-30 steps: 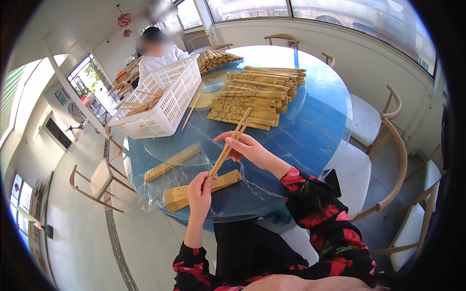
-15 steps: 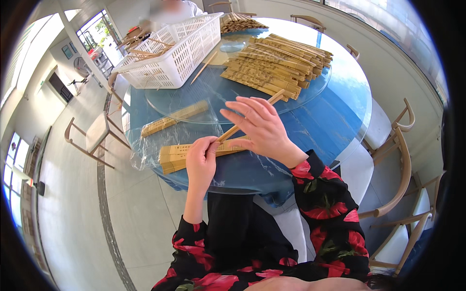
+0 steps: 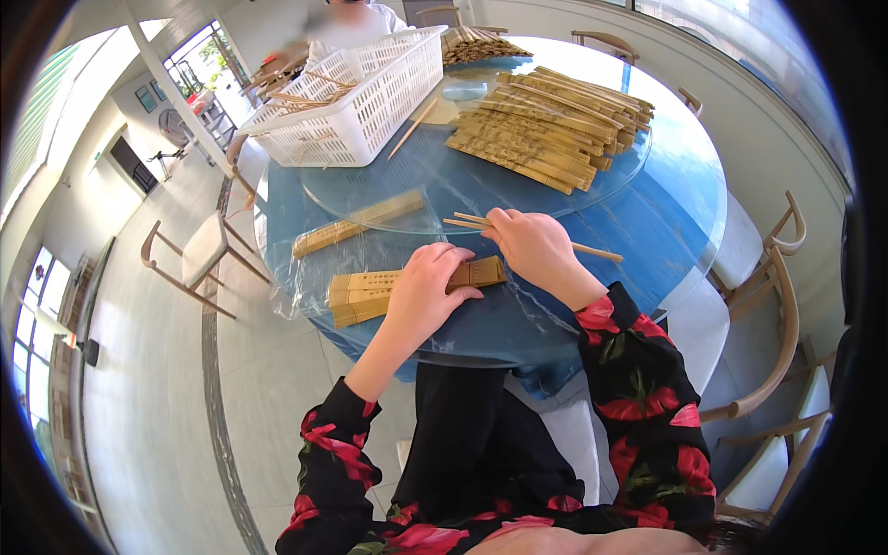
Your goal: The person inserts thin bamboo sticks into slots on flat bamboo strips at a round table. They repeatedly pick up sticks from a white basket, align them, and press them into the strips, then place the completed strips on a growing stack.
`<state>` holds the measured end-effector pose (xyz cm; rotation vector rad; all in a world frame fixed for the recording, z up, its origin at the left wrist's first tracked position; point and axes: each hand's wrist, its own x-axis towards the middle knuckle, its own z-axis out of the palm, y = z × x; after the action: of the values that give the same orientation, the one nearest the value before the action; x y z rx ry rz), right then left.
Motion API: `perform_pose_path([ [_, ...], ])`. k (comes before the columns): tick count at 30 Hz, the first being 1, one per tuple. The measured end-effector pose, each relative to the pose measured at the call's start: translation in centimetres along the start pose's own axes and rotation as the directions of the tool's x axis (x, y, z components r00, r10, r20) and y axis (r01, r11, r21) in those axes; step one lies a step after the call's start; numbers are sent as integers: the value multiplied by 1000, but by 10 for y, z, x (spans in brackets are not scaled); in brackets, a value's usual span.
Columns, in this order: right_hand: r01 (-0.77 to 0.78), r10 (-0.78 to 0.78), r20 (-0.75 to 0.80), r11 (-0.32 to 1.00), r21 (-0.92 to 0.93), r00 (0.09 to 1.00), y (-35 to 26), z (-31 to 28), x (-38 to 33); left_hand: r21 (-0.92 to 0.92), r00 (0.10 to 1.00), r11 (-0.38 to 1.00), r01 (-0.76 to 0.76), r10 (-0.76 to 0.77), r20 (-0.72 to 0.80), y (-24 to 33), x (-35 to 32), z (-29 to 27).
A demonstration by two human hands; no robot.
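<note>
A pair of wooden chopsticks (image 3: 597,252) is pinched in my right hand (image 3: 536,245), held over the table with the tips to the left and slightly spread. My left hand (image 3: 427,291) lies over a fanned stack of gold printed paper sleeves (image 3: 361,294) near the table's front edge. Its thumb and fingers are apart, on either side of the stack, whose right end shows beyond them. Just behind lies another gold sleeve (image 3: 356,225), partly in or under clear plastic film.
A white slatted basket (image 3: 370,120) with loose chopsticks stands at the back left. One chopstick (image 3: 412,129) lies beside it. A large pile of gold sleeves (image 3: 555,125) covers the back right; a smaller pile (image 3: 481,44) lies farther off. Wooden chairs (image 3: 205,250) surround the table, and a person sits across.
My left hand has let go of the chopstick and come down onto the sleeve stack. My right hand, open before, has closed on the chopsticks. The view has shifted slightly.
</note>
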<state>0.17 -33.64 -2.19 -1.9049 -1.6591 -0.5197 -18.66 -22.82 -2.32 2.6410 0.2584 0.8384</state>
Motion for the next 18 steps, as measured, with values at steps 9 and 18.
perform_pose_path([
  [9,-53,26,153,984,172,988,2,-10,-4,-10,1000,1000,-8,8,-8,0,0,4],
  [18,-77,27,255,980,186,966,1,-3,-12,-9,988,999,-52,50,-147,-6,-2,7],
])
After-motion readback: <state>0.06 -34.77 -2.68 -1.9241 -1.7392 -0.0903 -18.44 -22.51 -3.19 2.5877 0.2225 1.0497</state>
